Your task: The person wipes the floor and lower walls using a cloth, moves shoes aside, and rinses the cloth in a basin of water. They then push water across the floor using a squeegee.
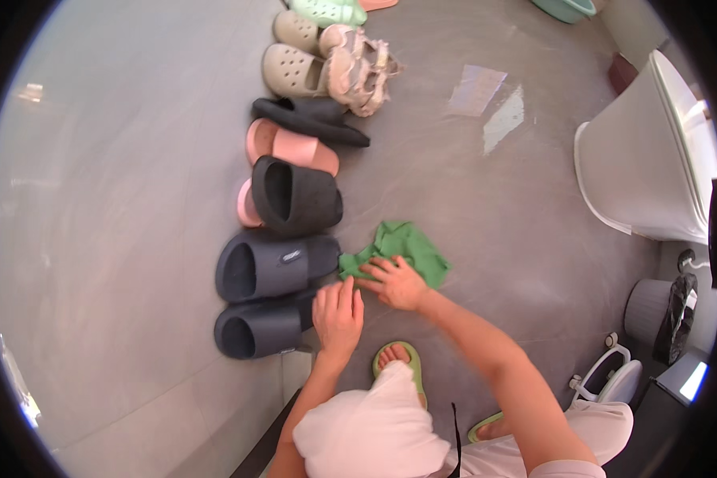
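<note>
My right hand (pixel 396 284) rests with spread fingers on a crumpled green cloth (pixel 415 254) lying on the grey floor. Just left of it, my left hand (pixel 338 315) is at the right end of the nearest dark blue-grey slide sandal (pixel 275 332). Its palm side is hidden, so I cannot tell whether it grips the sandal. The matching slide (pixel 284 263), which bears a small badge, lies alongside. The cloth's left edge is close to the right end of that one.
Beyond are black slides (pixel 308 197), pink slides (pixel 302 149), beige clogs (pixel 290 69), pinkish sandals (pixel 358 69) and mint clogs (pixel 328 11). At right stand a toilet (pixel 633 155), a waste bin (pixel 648 310) and a wheeled white item (pixel 615 382). A teal basin (pixel 564 9) is farther off.
</note>
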`<act>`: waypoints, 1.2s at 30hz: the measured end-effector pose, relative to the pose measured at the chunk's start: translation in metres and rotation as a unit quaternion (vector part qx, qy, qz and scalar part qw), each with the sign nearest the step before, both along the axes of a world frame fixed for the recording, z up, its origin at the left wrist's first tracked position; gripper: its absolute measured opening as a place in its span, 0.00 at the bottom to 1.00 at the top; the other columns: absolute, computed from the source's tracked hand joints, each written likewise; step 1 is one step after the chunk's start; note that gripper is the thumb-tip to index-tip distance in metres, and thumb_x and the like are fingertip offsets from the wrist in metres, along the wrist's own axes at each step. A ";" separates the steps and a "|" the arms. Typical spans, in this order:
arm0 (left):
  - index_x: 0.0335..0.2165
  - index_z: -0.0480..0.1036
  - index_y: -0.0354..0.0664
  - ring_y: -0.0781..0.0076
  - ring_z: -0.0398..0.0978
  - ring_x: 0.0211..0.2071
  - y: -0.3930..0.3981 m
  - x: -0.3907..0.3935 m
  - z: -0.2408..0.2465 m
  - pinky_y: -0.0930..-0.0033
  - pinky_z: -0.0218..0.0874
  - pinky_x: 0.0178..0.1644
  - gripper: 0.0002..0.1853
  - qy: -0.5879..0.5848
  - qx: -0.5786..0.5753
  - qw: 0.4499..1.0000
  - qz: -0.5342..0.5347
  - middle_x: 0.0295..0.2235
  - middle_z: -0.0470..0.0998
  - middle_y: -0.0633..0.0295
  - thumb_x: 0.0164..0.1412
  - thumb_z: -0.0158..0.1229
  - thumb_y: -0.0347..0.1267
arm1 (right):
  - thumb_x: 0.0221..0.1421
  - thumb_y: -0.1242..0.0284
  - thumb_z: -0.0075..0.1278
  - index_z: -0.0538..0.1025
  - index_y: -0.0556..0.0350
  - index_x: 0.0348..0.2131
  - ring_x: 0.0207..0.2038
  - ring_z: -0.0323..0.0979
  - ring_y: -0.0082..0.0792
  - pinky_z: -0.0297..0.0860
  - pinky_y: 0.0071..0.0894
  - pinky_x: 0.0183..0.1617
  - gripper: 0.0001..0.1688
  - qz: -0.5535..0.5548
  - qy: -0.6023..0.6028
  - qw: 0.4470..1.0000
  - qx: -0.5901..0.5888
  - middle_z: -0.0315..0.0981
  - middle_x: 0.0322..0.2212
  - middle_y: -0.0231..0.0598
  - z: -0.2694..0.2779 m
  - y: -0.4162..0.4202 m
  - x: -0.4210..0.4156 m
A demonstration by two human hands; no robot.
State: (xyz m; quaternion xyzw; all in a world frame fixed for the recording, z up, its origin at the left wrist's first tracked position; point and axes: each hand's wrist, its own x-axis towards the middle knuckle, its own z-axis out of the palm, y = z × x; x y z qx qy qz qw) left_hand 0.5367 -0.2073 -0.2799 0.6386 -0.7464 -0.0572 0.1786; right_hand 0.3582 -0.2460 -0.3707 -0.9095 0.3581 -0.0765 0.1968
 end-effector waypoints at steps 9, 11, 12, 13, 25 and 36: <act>0.61 0.61 0.46 0.57 0.64 0.52 -0.044 0.023 0.093 0.42 0.46 0.61 0.44 -0.198 -0.013 0.960 0.196 0.51 0.67 0.57 0.48 0.69 0.44 | 0.57 0.70 0.44 0.66 0.36 0.61 0.65 0.53 0.37 0.55 0.42 0.64 0.32 0.027 -0.004 0.999 -0.042 0.54 0.65 0.30 -0.003 -0.005 0.000; 0.61 0.61 0.46 0.58 0.65 0.49 -0.046 0.026 0.091 0.43 0.47 0.60 0.45 -0.181 -0.005 0.965 0.188 0.46 0.68 0.58 0.46 0.71 0.44 | 0.57 0.70 0.42 0.66 0.38 0.61 0.66 0.52 0.37 0.54 0.41 0.65 0.32 0.041 -0.018 0.997 -0.064 0.53 0.65 0.31 -0.006 -0.007 0.002; 0.60 0.61 0.45 0.58 0.65 0.48 -0.046 0.027 0.094 0.45 0.47 0.59 0.46 -0.169 -0.011 0.968 0.184 0.43 0.68 0.59 0.45 0.71 0.44 | 0.57 0.70 0.42 0.66 0.40 0.61 0.67 0.52 0.38 0.54 0.41 0.66 0.32 0.054 -0.026 0.995 -0.079 0.53 0.65 0.32 -0.005 -0.011 0.005; 0.60 0.62 0.45 0.58 0.65 0.46 -0.047 0.026 0.096 0.46 0.47 0.59 0.46 -0.156 -0.016 0.972 0.177 0.40 0.68 0.60 0.44 0.72 0.44 | 0.57 0.70 0.42 0.66 0.41 0.61 0.67 0.51 0.38 0.53 0.41 0.66 0.32 0.064 -0.034 0.993 -0.092 0.54 0.65 0.32 -0.006 -0.015 0.009; 0.60 0.63 0.46 0.58 0.65 0.48 -0.042 0.038 0.125 0.48 0.47 0.60 0.46 -0.187 -0.011 0.966 0.179 0.40 0.66 0.60 0.41 0.74 0.35 | 0.55 0.69 0.43 0.71 0.47 0.57 0.66 0.51 0.38 0.53 0.37 0.64 0.30 -0.037 -0.065 0.997 -0.015 0.52 0.66 0.39 -0.020 -0.052 0.128; 0.59 0.64 0.44 0.58 0.64 0.48 -0.058 0.038 0.118 0.52 0.47 0.60 0.46 -0.142 0.027 0.980 0.141 0.40 0.67 0.59 0.39 0.75 0.36 | 0.54 0.69 0.46 0.69 0.49 0.59 0.65 0.54 0.39 0.55 0.38 0.63 0.31 -0.067 -0.081 0.993 -0.051 0.54 0.65 0.41 -0.036 -0.036 0.070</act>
